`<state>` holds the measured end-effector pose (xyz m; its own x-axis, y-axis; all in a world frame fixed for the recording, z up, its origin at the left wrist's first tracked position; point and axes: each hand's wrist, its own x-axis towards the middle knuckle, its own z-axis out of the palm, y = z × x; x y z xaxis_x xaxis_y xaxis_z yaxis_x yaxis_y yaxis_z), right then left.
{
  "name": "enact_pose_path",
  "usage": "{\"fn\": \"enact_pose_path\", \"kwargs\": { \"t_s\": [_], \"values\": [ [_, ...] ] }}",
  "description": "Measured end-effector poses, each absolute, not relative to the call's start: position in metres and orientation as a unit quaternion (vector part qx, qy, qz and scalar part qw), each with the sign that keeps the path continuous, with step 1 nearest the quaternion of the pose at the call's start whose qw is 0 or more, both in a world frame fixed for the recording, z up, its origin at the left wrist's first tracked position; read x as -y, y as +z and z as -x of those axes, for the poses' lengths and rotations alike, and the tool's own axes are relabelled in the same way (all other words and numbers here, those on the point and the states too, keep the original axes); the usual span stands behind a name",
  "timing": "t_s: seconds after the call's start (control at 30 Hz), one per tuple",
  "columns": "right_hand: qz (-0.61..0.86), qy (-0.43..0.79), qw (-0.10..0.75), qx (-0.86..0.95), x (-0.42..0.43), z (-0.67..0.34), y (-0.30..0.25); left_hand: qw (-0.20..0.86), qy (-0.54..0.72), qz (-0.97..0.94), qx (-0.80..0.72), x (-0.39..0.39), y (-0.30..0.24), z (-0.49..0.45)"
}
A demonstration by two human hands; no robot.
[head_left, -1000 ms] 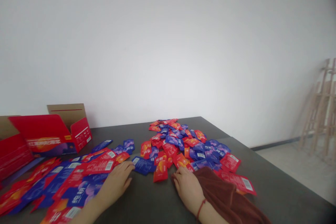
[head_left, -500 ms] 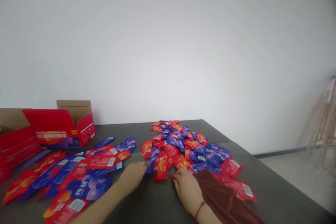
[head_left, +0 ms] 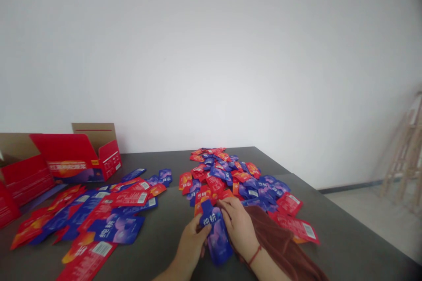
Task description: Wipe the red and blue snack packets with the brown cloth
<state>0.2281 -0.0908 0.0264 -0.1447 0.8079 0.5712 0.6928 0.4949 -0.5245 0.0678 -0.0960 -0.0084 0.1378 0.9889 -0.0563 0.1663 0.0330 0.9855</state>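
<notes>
The blue sachet (head_left: 216, 239) is smooth, glossy plastic film, and so are the red and blue sachets (head_left: 227, 175) heaped on the matt, dark grey tabletop (head_left: 343, 228). The open carton (head_left: 66, 153) is cardboard, glossy red on its printed faces and plain matt brown on the inner flap. The towel (head_left: 277, 239) is soft, rough reddish-brown cloth, and the leaning frame (head_left: 405, 153) is pale bare wood.

Left hand (head_left: 193, 243) and right hand (head_left: 239, 224) nearly meeting low center, fingers (head_left: 227, 205) curled inward.

thin red cord bracelet (head_left: 254, 255)
</notes>
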Motion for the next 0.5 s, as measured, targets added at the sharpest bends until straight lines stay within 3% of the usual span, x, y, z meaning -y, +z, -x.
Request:
{"fn": "enact_pose_path", "kwargs": {
  "t_s": [0.13, 0.23, 0.27, 0.33, 0.4, 0.5],
  "values": [
    [0.504, 0.063, 0.431, 0.746, 0.089, -0.236, 0.028, 0.564, 0.406, -0.509, -0.508, 0.103, -0.013, -0.059],
    [0.453, 0.092, 0.372, 0.805, 0.092, -0.234, 0.029, 0.584, 0.225, -0.581, -0.521, 0.108, 0.004, -0.036],
    [0.427, 0.101, 0.336, 0.833, 0.093, -0.232, 0.029, 0.556, 0.148, -0.617, -0.537, 0.107, 0.013, -0.027],
    [0.393, 0.104, 0.272, 0.872, 0.095, -0.227, 0.027, 0.403, 0.079, -0.698, -0.586, 0.104, 0.029, -0.012],
    [0.393, 0.094, 0.237, 0.883, 0.095, -0.223, 0.024, 0.229, 0.134, -0.765, -0.586, 0.1, 0.04, -0.004],
    [0.42, 0.078, 0.23, 0.875, 0.092, -0.219, 0.019, 0.147, 0.196, -0.837, -0.489, 0.099, 0.043, -0.01]
  ]
}}
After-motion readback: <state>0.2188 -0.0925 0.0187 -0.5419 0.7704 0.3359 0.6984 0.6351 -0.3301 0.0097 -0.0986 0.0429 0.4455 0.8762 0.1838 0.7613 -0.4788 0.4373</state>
